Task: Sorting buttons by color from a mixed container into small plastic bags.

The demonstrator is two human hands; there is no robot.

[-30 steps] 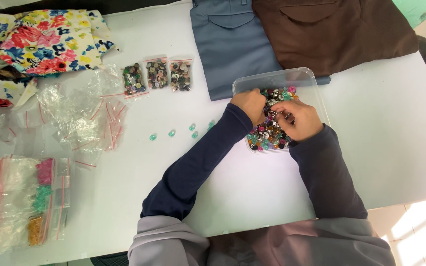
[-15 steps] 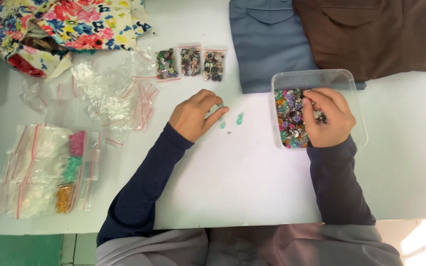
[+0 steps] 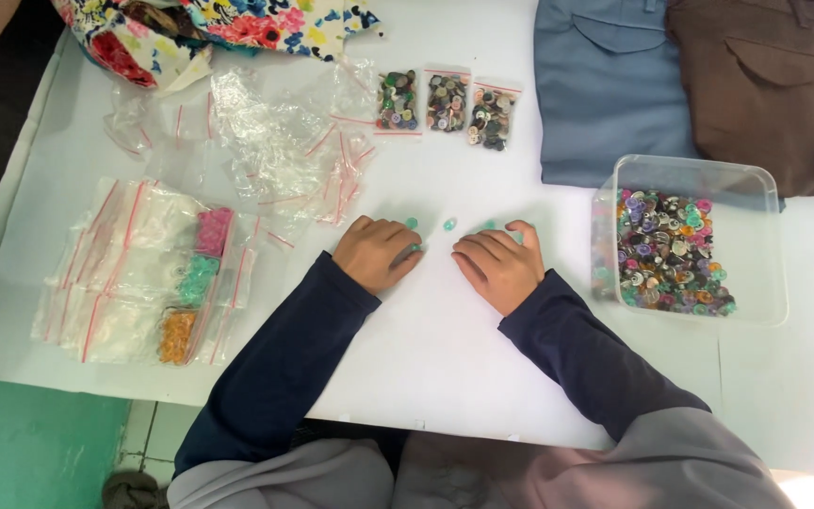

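Note:
Several small teal buttons (image 3: 449, 224) lie in a loose row on the white table (image 3: 445, 358). My left hand (image 3: 379, 253) rests palm down just left of them, fingers curled, with one teal button (image 3: 416, 247) under its fingertips. My right hand (image 3: 499, 264) lies palm down beside it, fingers together and pointing left, its thumb next to another teal button; nothing shows in its grasp. A clear plastic tub (image 3: 765, 188) of mixed coloured buttons stands to the right of my right hand, apart from it.
Three small zip bags of dark buttons (image 3: 445, 102) lie beyond the hands. Empty clear zip bags (image 3: 275, 141) and bags with pink, teal and orange contents (image 3: 190, 283) sit at left. Floral cloth (image 3: 219, 28), blue fabric (image 3: 605, 85) and brown fabric (image 3: 765, 75) lie along the far edge.
My right hand has left the tub and moved left to the teal buttons. My left hand went from the tub to the buttons and stays there. The view has shifted.

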